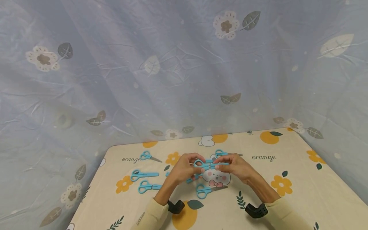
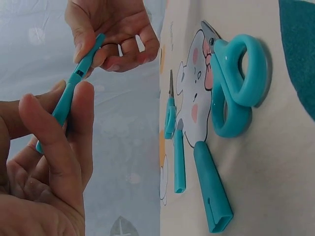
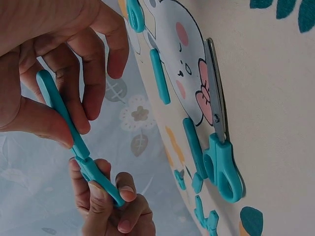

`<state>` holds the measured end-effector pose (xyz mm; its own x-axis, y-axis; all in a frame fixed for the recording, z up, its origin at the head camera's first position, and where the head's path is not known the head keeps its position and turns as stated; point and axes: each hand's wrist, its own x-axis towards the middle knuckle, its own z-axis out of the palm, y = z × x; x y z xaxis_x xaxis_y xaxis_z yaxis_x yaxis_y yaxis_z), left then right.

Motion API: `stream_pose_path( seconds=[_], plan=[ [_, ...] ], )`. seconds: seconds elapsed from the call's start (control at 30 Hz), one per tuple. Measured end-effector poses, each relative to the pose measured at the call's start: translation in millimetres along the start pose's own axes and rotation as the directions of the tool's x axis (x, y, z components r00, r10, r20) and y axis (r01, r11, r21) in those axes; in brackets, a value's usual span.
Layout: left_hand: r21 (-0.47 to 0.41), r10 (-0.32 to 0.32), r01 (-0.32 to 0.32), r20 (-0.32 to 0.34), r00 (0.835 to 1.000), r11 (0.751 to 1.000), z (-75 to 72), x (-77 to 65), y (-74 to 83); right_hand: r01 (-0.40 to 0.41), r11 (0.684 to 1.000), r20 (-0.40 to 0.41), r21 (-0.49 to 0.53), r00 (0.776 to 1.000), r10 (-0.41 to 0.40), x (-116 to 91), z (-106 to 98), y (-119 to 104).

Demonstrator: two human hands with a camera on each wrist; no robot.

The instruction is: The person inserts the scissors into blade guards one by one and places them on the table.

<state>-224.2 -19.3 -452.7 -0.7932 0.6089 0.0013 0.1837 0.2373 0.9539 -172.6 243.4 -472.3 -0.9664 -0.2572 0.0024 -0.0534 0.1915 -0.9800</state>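
Observation:
Above the table my left hand (image 1: 184, 168) holds a pair of light blue scissors (image 1: 198, 164) by the finger loops. A matching blade cap (image 1: 221, 164) is pinched between the thumb and fingers of my right hand (image 1: 239, 166). Cap and handles meet end to end, and no blade shows between them. In the left wrist view the cap (image 2: 89, 55) lies in line with the handles (image 2: 63, 105). Below the hands, uncovered scissors (image 1: 204, 191) lie on the cloth, near a loose cap (image 1: 192, 180). Another loose cap (image 2: 179, 162) lies farther back.
Uncovered scissors (image 1: 146, 155) lie at the back left, and another uncovered pair (image 1: 219, 153) behind my right hand. Capped scissors (image 1: 138, 175) and a second capped pair (image 1: 145, 187) lie left of my left arm. A patterned cloth (image 1: 304, 188) covers the table; a curtain (image 1: 184, 73) hangs behind.

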Motion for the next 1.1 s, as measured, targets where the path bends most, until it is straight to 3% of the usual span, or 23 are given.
stream_pose_path(
  seconds=[0.33,0.57,0.83,1.1],
  plan=[
    [-0.027,-0.020,0.019,-0.014,1.000,0.999,2.0,-0.6,-0.9,0.027,1.000,-0.012,-0.009,1.000,-0.027,-1,5,-2],
    [0.060,0.018,-0.017,-0.029,0.999,0.998,1.6,-1.2,-0.4,0.012,1.000,-0.021,0.004,1.000,-0.012,-1,8,-5],
    [-0.042,-0.034,0.034,-0.013,0.999,0.999,-0.4,-1.7,-2.8,0.028,0.999,-0.040,-0.019,0.999,-0.029,0,11,-5],
    [0.009,0.013,-0.013,-0.036,0.999,1.000,1.1,-3.2,-2.2,0.027,0.999,-0.031,-0.022,0.999,-0.027,0,12,-6]
  ],
)
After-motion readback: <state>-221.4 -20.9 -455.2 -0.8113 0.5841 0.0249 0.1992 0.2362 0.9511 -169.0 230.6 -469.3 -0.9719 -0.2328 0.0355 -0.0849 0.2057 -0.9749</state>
